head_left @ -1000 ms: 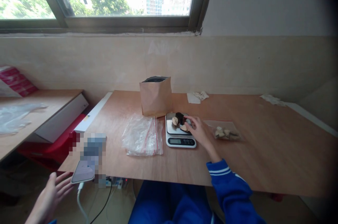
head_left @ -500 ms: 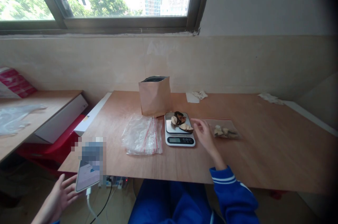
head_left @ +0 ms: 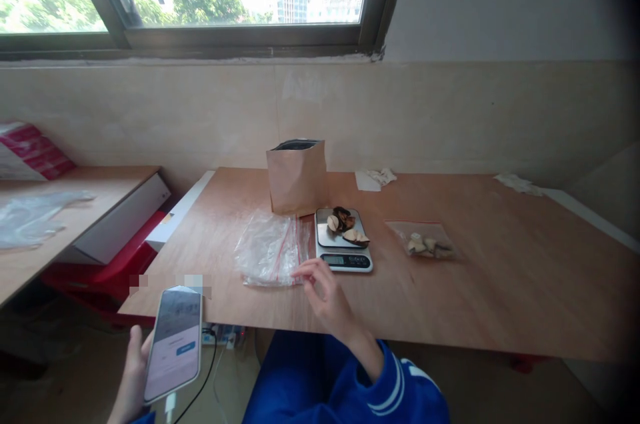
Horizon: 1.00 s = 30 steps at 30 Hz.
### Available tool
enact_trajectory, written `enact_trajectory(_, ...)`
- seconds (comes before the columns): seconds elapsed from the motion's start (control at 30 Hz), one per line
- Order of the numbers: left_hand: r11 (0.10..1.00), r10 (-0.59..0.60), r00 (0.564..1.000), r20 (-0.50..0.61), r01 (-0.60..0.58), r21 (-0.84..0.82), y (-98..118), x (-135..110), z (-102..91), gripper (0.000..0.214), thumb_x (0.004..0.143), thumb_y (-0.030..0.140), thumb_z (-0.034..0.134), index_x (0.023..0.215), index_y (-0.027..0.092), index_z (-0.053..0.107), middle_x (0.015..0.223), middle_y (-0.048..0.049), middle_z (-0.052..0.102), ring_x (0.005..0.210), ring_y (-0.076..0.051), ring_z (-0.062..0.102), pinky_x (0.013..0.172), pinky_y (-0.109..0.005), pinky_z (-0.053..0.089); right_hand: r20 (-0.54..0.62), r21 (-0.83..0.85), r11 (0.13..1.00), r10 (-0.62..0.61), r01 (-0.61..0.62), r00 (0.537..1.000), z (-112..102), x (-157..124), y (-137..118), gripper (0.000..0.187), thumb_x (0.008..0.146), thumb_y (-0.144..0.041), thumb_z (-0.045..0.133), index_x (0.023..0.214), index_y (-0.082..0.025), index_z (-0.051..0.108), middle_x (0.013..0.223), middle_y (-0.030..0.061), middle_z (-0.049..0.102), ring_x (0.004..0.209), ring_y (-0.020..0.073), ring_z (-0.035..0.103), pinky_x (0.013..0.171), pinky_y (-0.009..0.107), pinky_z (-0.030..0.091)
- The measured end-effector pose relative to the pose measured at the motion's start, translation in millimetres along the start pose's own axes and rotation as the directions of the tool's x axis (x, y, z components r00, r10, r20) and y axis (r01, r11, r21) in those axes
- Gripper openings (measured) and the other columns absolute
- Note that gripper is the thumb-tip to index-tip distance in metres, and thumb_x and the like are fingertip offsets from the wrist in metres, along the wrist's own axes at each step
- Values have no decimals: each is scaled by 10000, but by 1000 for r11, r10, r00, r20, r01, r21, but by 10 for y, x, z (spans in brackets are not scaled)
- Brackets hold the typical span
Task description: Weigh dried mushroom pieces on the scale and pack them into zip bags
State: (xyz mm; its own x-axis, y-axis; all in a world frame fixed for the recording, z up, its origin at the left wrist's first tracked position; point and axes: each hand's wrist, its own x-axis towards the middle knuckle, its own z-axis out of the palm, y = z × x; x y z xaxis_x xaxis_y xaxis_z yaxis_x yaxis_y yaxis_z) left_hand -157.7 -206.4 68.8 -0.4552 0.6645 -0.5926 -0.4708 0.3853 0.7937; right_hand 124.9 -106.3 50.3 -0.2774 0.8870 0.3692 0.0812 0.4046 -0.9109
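One zip bag (head_left: 267, 251) lies on plywood (head_left: 500, 264) below a window (head_left: 240, 41)

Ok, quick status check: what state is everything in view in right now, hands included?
Left hand: gripping the phone.
Phone: screen lit, cable plugged in.
Clear zip bag: lying flat, looks empty.
Right hand: holding nothing, fingers curled at that bag's edge.
Digital scale: display lit, loaded.
Dried pieces: on the scale's pan.
Second zip bag: flat, holding pale pieces.
Kraft pouch: upright, top open.
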Motion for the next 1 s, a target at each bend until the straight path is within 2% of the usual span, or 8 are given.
enact_trajectory(0.1,998,43,998,43,-42,-38,-61,-144,174,772,727,649,523,1369,231,425,1049,-94,713,954,-335,661,772,-449,542,151,82,995,47,-60,987,250,-117,-137,270,919,-337,441,1138,-267,582,1100,65,543,1019,208,518,906,369,431)
enact_trajectory(0.23,986,133,979,157,-114,-125,-109,-449,654,732,773,648,458,1347,192,453,1118,-119,682,1002,-338,641,833,-466,521,281,288,923,172,-254,944,385,-209,-283,489,924,-499,390,1349,-259,364,1298,94,476,1096,205,511,953,387,422)
enact_trajectory(0.33,975,193,936,294,-150,-164,-134,-649,1039,744,795,657,414,1329,142,473,1135,-153,666,1018,-340,633,875,-463,502,344,460,822,184,-336,921,318,-227,-439,544,925,-552,329,1376,-249,311,1328,95,476,1207,207,472,1028,398,366)
enact_trajectory(0.47,975,192,880,434,-120,-188,-184,-843,1385,736,816,661,370,1334,148,471,1154,-144,657,1033,-321,628,913,-456,483,285,580,732,229,-358,931,85,-277,-679,550,914,-498,412,1395,-266,280,1346,70,492,1263,211,441,1087,408,307)
enact_trajectory(0.63,978,169,861,479,-87,-189,-258,-953,1533,729,811,668,373,1334,170,475,1184,-128,644,1079,-319,605,929,-456,477,224,597,736,229,-319,947,-141,-403,-818,552,905,-350,463,1409,-245,263,1411,64,435,1306,212,397,1125,424,259)
enact_trajectory(0.83,976,180,848,498,-91,-198,-271,-1006,1565,720,817,653,380,1349,176,462,1215,-120,628,1112,-320,585,948,-457,466,179,587,753,236,-297,955,-136,-479,-770,602,883,-306,490,1424,-262,229,1415,57,434,1313,221,390,1130,460,251)
enact_trajectory(1.0,980,133,851,509,-37,-193,-278,-1052,1521,727,824,642,387,1387,182,412,1234,-121,618,1130,-324,573,976,-467,447,225,607,727,230,-321,947,-164,-443,-854,483,918,-336,431,1382,-250,325,1379,55,477,1286,216,427,1120,440,276)
